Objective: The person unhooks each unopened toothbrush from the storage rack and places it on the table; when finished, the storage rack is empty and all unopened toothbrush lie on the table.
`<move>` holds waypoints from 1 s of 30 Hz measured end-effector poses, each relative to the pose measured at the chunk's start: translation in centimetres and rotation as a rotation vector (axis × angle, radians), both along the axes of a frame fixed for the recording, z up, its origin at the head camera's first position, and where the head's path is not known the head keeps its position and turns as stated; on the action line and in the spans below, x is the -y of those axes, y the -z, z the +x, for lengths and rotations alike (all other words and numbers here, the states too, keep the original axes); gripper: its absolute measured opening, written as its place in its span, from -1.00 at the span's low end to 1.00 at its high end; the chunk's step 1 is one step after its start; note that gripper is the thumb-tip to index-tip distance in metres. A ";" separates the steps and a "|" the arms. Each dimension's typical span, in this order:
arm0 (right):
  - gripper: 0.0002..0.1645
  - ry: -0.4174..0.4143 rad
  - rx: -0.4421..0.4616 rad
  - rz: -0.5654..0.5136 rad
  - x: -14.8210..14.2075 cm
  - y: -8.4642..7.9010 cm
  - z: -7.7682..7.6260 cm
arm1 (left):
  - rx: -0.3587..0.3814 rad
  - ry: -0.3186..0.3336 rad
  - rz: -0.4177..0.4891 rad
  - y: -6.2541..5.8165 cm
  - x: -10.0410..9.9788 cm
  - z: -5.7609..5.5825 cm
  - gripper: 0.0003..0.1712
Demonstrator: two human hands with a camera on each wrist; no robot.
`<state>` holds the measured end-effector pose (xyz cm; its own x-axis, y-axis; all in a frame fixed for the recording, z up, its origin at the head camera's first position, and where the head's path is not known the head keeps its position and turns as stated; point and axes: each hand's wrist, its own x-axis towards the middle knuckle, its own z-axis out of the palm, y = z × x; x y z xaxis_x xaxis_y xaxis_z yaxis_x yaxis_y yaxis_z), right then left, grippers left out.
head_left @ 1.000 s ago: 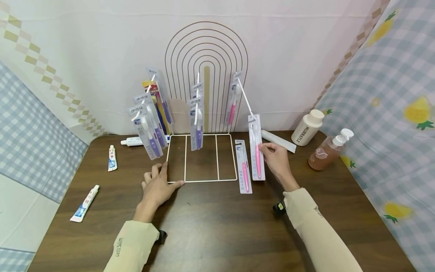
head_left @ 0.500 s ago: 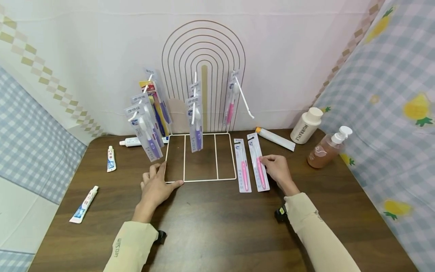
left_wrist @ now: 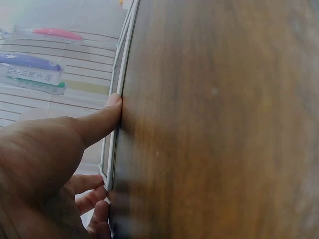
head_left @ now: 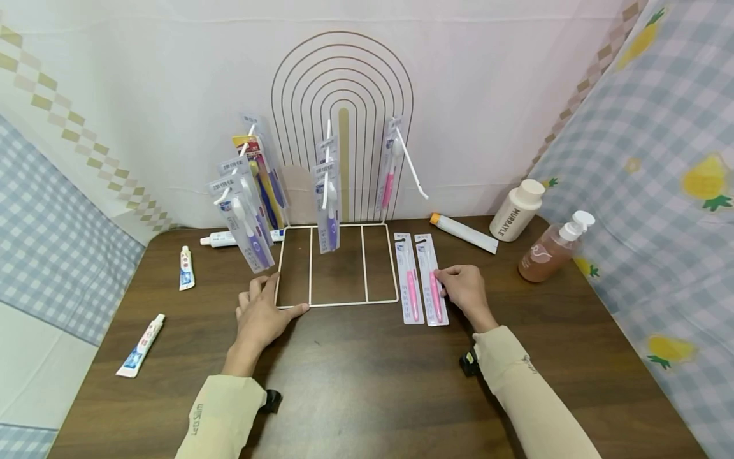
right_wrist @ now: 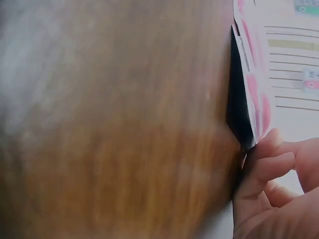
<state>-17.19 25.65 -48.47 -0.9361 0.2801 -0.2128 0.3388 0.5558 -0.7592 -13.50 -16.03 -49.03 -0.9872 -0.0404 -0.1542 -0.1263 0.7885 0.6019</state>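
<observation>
In the head view my right hand (head_left: pixel 463 290) pinches the right edge of a packaged pink toothbrush (head_left: pixel 432 280) between thumb and fingertips. In the right wrist view that edge is tilted up, with a dark shadow under it. A second packaged pink toothbrush (head_left: pixel 410 280) lies parallel, just left of it. My left hand (head_left: pixel 264 319) rests at the front left corner of a white wire rack (head_left: pixel 355 305). Its thumb lies straight along the front bar, as the left wrist view also shows, and its other fingers are by the left bar.
From the rack's prongs hang packaged purple toothbrushes (head_left: pixel 249 233), a yellow-and-red pack (head_left: pixel 265 185), more purple ones (head_left: pixel 328 217) and a pink one (head_left: pixel 388 182). Toothpaste tubes (head_left: pixel 140 347) lie left, another tube (head_left: pixel 467 234) right. A white bottle (head_left: pixel 516 211) and pump bottle (head_left: pixel 550 252) stand at back right.
My right hand has lowered the packaged pink toothbrush from near the right prong's tip to beside the other one and straightened it. The left hand stays at the rack's corner.
</observation>
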 end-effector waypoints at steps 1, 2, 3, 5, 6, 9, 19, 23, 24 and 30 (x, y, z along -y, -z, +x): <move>-0.58 0.004 0.003 0.015 0.0 0.0 0.0 | 0.002 -0.001 0.000 0.0 0.0 0.0 0.27; -0.59 0.006 0.005 0.027 0.1 0.0 0.0 | 0.003 -0.003 0.003 0.0 0.0 0.0 0.28; -0.59 0.007 0.004 0.036 0.1 0.0 0.1 | 0.004 -0.004 0.005 0.0 -0.1 0.1 0.28; -0.61 0.007 -0.001 0.043 0.2 0.0 0.1 | 0.003 -0.003 0.002 0.0 -0.1 0.1 0.28; -0.62 0.007 -0.006 0.044 0.3 0.0 0.2 | 0.002 -0.004 0.005 0.0 -0.1 0.1 0.28; -0.64 0.004 -0.020 0.047 0.3 0.2 0.3 | 0.002 -0.005 0.004 0.1 -0.1 0.1 0.28; -0.66 0.012 -0.029 0.041 0.3 0.5 0.4 | 0.004 0.001 -0.005 0.4 0.1 0.0 0.27; -0.67 0.020 -0.036 0.041 0.4 0.4 0.3 | 0.004 0.004 -0.002 0.5 0.1 -0.1 0.29; -0.67 0.022 -0.038 0.042 0.4 0.3 0.3 | 0.004 0.002 -0.001 0.5 0.1 -0.1 0.29; -0.67 0.047 -0.107 0.013 0.3 -0.2 -0.5 | 0.004 0.000 0.005 0.2 0.0 -0.1 0.29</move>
